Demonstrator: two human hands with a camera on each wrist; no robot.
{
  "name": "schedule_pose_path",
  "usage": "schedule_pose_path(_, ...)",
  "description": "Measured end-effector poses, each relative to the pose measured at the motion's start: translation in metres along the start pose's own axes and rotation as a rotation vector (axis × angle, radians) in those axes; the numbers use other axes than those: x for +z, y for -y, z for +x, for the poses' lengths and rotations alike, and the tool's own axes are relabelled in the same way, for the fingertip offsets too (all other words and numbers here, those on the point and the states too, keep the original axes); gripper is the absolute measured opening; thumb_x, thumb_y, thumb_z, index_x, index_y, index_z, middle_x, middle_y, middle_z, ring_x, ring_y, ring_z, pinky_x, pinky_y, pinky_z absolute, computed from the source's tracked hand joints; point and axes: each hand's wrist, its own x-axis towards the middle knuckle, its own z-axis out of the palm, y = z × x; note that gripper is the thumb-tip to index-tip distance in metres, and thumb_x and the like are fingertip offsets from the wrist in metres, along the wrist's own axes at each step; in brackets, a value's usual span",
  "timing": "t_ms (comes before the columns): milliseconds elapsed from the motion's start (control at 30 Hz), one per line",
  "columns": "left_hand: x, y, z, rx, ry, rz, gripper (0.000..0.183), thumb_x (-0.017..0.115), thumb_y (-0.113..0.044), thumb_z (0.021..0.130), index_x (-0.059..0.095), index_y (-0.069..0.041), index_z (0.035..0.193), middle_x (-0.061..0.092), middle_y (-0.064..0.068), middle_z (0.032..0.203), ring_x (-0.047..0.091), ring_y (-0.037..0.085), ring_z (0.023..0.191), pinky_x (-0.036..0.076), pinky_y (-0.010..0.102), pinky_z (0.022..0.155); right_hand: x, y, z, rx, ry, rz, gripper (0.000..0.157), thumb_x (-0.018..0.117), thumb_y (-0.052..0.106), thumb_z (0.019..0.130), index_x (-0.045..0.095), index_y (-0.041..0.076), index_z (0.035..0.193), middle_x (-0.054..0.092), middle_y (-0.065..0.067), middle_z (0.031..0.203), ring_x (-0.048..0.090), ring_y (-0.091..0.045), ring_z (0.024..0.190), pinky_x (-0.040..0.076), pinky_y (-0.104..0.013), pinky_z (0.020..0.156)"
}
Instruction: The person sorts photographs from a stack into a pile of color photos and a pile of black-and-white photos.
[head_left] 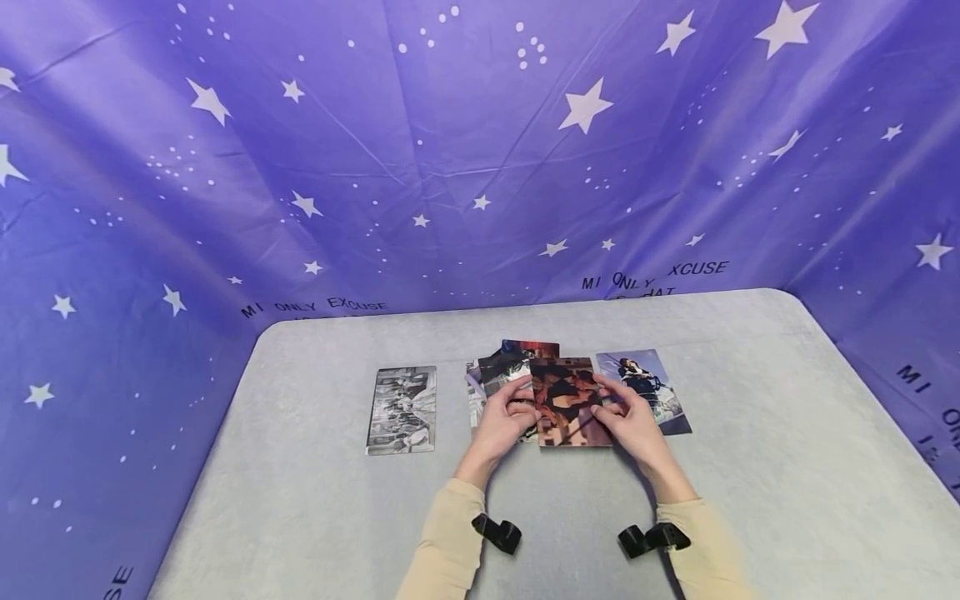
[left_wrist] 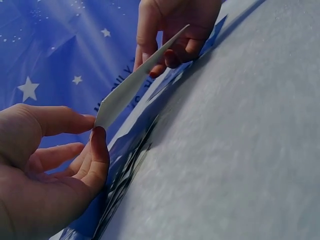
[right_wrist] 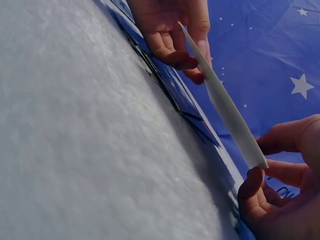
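Observation:
Between my two hands is a photo print (head_left: 567, 404) with a dark reddish-brown picture, raised off the table. My left hand (head_left: 508, 423) pinches its left edge between thumb and fingers. At the opposite edge, my right hand (head_left: 630, 421) pinches it the same way. Both wrist views catch the print (left_wrist: 122, 92) nearly edge-on, with its pale back showing and a slight bend. Behind and left of it, several overlapping prints (head_left: 504, 371) lie in a loose pile, partly hidden by my left hand and the held print.
A black-and-white print (head_left: 402, 410) lies apart on the left. To the right, a print with a dark figure on blue (head_left: 643, 385) lies partly behind my right hand. The grey table (head_left: 300, 517) meets a purple star-patterned cloth (head_left: 465, 150) at its back and sides.

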Motion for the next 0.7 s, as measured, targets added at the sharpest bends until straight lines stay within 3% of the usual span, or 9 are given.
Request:
schedule_pose_path(467, 0.025, 0.002, 0.01, -0.014, 0.032, -0.027, 0.062, 0.057, 0.017, 0.077, 0.045, 0.01, 0.137, 0.056, 0.021, 0.11, 0.059, 0.01, 0.078, 0.048, 0.018, 0.068, -0.027, -0.005, -0.001, -0.053, -0.023, -0.088, 0.05, 0.06, -0.007, 0.087, 0.048, -0.007, 0.136, 0.053, -0.025, 0.111, 0.056, -0.002, 0.071, 0.043, -0.018, 0.054)
schedule_pose_path(700, 0.038, 0.003, 0.018, -0.016, 0.033, -0.027, 0.059, 0.056, 0.02, 0.075, 0.045, 0.014, 0.133, 0.055, 0.028, 0.108, 0.063, 0.03, 0.083, 0.048, 0.019, 0.066, -0.041, -0.006, 0.0, -0.098, -0.034, -0.098, 0.049, 0.059, -0.009, 0.087, 0.048, -0.009, 0.135, 0.051, -0.024, 0.111, 0.054, 0.0, 0.07, 0.042, -0.017, 0.053)
